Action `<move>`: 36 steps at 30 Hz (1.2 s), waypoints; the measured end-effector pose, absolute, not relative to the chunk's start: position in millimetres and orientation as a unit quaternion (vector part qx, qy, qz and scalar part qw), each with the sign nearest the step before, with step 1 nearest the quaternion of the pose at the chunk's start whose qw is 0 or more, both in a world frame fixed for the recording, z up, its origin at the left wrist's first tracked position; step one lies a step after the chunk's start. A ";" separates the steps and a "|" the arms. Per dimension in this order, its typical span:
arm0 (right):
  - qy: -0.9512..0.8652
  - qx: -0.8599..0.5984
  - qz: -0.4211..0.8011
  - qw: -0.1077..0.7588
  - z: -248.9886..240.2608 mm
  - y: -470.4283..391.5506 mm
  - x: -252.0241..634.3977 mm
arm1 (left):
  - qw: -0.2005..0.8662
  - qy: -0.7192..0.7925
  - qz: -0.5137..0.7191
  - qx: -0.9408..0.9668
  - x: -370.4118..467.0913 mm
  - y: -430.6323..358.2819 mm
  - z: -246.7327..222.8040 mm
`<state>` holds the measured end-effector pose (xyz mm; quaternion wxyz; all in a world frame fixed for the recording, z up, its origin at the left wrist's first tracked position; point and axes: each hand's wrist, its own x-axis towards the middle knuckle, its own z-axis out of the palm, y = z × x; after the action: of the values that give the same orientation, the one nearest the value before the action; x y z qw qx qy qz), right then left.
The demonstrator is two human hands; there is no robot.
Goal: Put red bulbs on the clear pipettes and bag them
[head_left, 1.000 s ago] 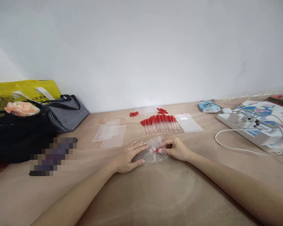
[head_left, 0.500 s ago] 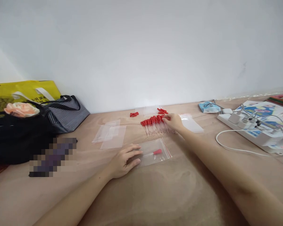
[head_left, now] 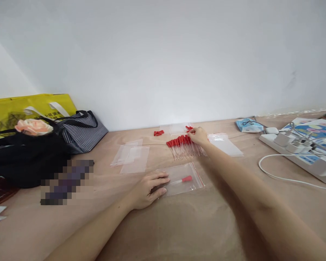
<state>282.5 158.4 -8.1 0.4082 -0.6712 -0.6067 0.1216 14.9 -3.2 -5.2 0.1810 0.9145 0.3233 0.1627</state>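
My left hand (head_left: pixel 150 188) lies on a clear zip bag (head_left: pixel 179 192), fingers apart, its fingertips on the bag's left end. Inside the bag is a dropper with a red rubber bulb (head_left: pixel 187 179). Further back, a row of red-bulbed droppers (head_left: pixel 179 146) lies side by side, stems toward me. At the row's right end, the fingers of my right hand (head_left: pixel 197 136) are pinched at a red rubber bulb; whether a stem is attached is hidden. Loose red bulbs (head_left: pixel 189 127) lie just behind it, and another small cluster of red bulbs (head_left: pixel 159 133) sits to the left.
Flat clear bags (head_left: pixel 134 157) lie left of the row; another bag of clear plastic (head_left: pixel 225 145) is at its right. A power strip (head_left: pixel 304 156) with cables and a blue packet (head_left: pixel 249 125) stand right. Black (head_left: pixel 29 159) and striped bags (head_left: pixel 83 132) stand left.
My right hand has shifted slightly back, toward the loose bulbs behind the row. My left hand stays on the zip bag. The whole view has moved slightly.
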 end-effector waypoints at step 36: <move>-0.568 -0.488 0.521 0.409 -23.8 4.3 279.1 | 0.177 0.343 0.157 0.909 21.1 -2.0 -0.1</move>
<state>279.1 4.3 -23.8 0.4088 -0.4881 -0.5683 0.5212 21.1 -2.0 -0.1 0.1770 0.9091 0.3428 0.1569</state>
